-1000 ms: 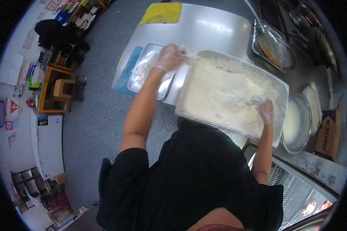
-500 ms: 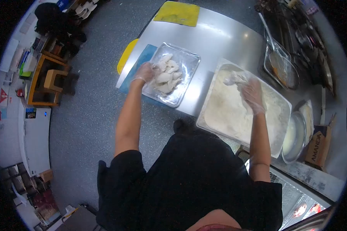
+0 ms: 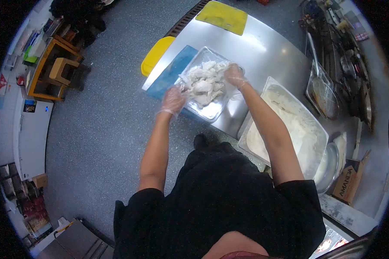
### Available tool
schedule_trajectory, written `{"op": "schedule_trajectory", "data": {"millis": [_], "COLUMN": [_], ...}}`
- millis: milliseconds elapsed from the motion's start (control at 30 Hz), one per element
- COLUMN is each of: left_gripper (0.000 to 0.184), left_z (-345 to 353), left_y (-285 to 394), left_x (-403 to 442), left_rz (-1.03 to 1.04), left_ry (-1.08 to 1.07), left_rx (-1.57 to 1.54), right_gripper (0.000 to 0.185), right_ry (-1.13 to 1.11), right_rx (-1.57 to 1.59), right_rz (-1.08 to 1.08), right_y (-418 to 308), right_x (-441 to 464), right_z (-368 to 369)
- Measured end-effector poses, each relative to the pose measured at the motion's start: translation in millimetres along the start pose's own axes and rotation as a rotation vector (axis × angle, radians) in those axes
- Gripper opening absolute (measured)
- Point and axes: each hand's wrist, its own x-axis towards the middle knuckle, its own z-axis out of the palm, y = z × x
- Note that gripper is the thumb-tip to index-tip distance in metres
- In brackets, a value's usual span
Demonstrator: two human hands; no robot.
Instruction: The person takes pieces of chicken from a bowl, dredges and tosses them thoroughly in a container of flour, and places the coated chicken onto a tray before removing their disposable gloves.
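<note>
Both hands wear clear, flour-dusted gloves. My left hand (image 3: 175, 98) is at the left side of a clear-lined metal tray (image 3: 211, 113), its fingers closed on something I cannot make out. My right hand (image 3: 235, 77) is at the tray's right side, fingers bent together beside the heap; what they hold, if anything, is hidden. Several white floured pieces (image 3: 203, 87) lie heaped in the tray, which rests partly on a blue mat (image 3: 170, 71). Right of it, a large tub of white flour (image 3: 285, 125) sits partly behind my right forearm.
A yellow mat (image 3: 222, 16) lies on the far end of the steel table (image 3: 263, 47). At its left is a yellow lid-like object (image 3: 156, 55). To the right are a tray with a strainer (image 3: 323, 95), a metal bowl (image 3: 330, 166) and a cardboard box (image 3: 348, 181).
My right hand has left the flour tub and moved left to the tray of floured pieces. My left hand stays at that tray's left side. The view has shifted toward the right.
</note>
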Motion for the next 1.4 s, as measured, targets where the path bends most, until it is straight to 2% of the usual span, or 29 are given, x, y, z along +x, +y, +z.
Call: {"op": "schedule_trajectory", "data": {"millis": [67, 133, 167, 300, 333, 367, 400, 467, 533, 567, 600, 667, 733, 800, 833, 900, 933, 967, 1000, 1033, 1067, 1100, 1133, 1167, 1200, 1267, 1300, 1333, 1400], "left_gripper": [0.032, 0.032, 0.032, 0.029, 0.028, 0.026, 0.026, 0.027, 0.028, 0.031, 0.034, 0.040, 0.045, 0.058, 0.058, 0.065, 0.065, 0.067, 0.069, 0.069, 0.067, 0.066, 0.066, 0.064, 0.062, 0.059, 0.057, 0.057, 0.060], "left_z": [3.4, 12.6, 18.9, 37.6, 40.9, 44.1, 53.2, 71.7, 93.9, 114.4, 134.2, 175.0, 223.2, 266.7, 280.3, 301.2, 304.0, 302.6, 303.5, 322.7, 352.7, 369.3, 367.4, 358.8, 346.2, 320.3, 313.9, 320.5, 332.6], "left_y": [1.7, 2.0, 5.5, 54.4, 82.1, 112.0, 131.6, 169.0, 216.3, 230.4, 242.4, 257.9, 266.2, 266.9, 267.3, 271.2, 273.4, 274.0, 274.6, 255.5, 220.9, 204.7, 212.3, 225.8, 241.8, 270.4, 274.1, 262.2, 242.1], "left_x": [-1.1, 0.4, 1.1, -2.8, -8.0, -12.3, -9.9, -10.6, -7.8, -3.7, 0.5, 4.0, 2.4, 2.3, -0.5, -7.7, -19.0, -34.5, -44.9, -44.9, -39.0, -33.0, -32.2, -36.4, -42.6, -50.1, -50.9, -43.5, -29.1], "left_rz": [0.029, 0.021, 0.025, 0.359, 0.461, 0.401, 0.439, 0.619, 0.628, 0.686, 0.737, 0.762, 0.783, 0.587, 0.597, 0.519, 0.516, 0.275, 0.032, 0.023, 0.391, 0.761, 0.761, 0.611, 0.456, 0.147, -0.008, -0.017, 0.370], "left_ry": [-0.001, -0.042, -0.051, 0.026, 0.024, 0.017, -0.023, 0.035, -0.077, -0.240, -0.398, -0.472, -0.552, -0.728, -0.738, -1.012, -1.021, -1.023, -1.003, -1.007, -0.961, -0.889, -0.884, -0.909, -0.931, -0.959, -0.967, -0.960, -0.717], "left_rx": [0.039, 0.054, 0.057, 0.087, 0.003, -0.204, -0.210, -0.161, -0.055, 0.089, 0.238, 0.323, 0.416, 0.607, 0.623, 0.579, 0.589, 0.335, 0.082, 0.091, 0.046, -0.002, 0.001, 0.023, 0.043, 0.086, 0.107, 0.110, 0.212], "right_gripper": [0.023, 0.019, 0.020, 0.022, 0.022, 0.023, 0.023, 0.026, 0.023, 0.020, 0.027, 0.041, 0.049, 0.049, 0.048, 0.048, 0.039, 0.030, 0.030, 0.034, 0.039, 0.039, 0.041, 0.043, 0.043, 0.043, 0.043, 0.041, 0.038], "right_ry": [0.066, 0.008, -0.014, 0.069, 0.070, 0.073, 0.109, 0.076, 0.070, 0.043, 0.067, 0.117, -0.093, -0.081, -0.079, -0.079, -0.124, -0.165, -0.164, -0.249, -0.324, -0.321, -0.221, -0.122, -0.135, -0.246, -0.256, -0.240, -0.234], "right_rx": [0.031, 0.253, 0.392, 0.568, 0.484, 0.404, 0.403, 0.038, -0.035, -0.111, 0.209, 0.887, 0.017, -0.008, -0.056, -0.098, -0.106, -0.115, -0.104, 0.451, 1.008, 1.011, 1.209, 1.406, 1.406, 1.493, 1.498, 1.487, 1.474], "right_rz": [0.090, -0.126, -0.124, 0.007, 0.168, 0.330, 0.373, 0.424, 0.513, 0.577, 0.555, 0.546, 0.768, 0.686, 0.589, 0.497, 0.329, 0.158, 0.159, 0.402, 0.631, 0.625, 0.695, 0.765, 0.763, 0.370, 0.362, 0.453, 0.542], "right_y": [-36.7, -22.2, -27.6, -3.0, 23.9, 48.8, 66.8, 100.8, 167.9, 212.4, 269.4, 378.0, 237.8, 230.1, 234.5, 261.7, 284.5, 298.6, 290.8, 282.1, 265.2, 243.5, 217.4, 205.5, 208.6, 212.8, 211.9, 210.6, 217.0], "right_x": [-39.4, -63.3, -83.1, -170.8, -193.2, -218.1, -240.0, -283.6, -319.7, -335.9, -348.9, -373.8, -355.6, -350.1, -350.3, -358.9, -362.4, -366.3, -369.6, -371.9, -371.0, -369.5, -369.7, -372.3, -375.3, -376.6, -374.5, -371.7, -365.5], "right_z": [-60.3, -96.8, -127.3, -204.2, -211.9, -219.4, -226.2, -235.9, -221.0, -204.6, -177.6, -126.8, -178.8, -154.7, -141.6, -113.4, -90.7, -78.7, -87.5, -95.8, -110.8, -123.4, -134.4, -140.7, -142.9, -148.7, -153.0, -157.9, -160.3]}}
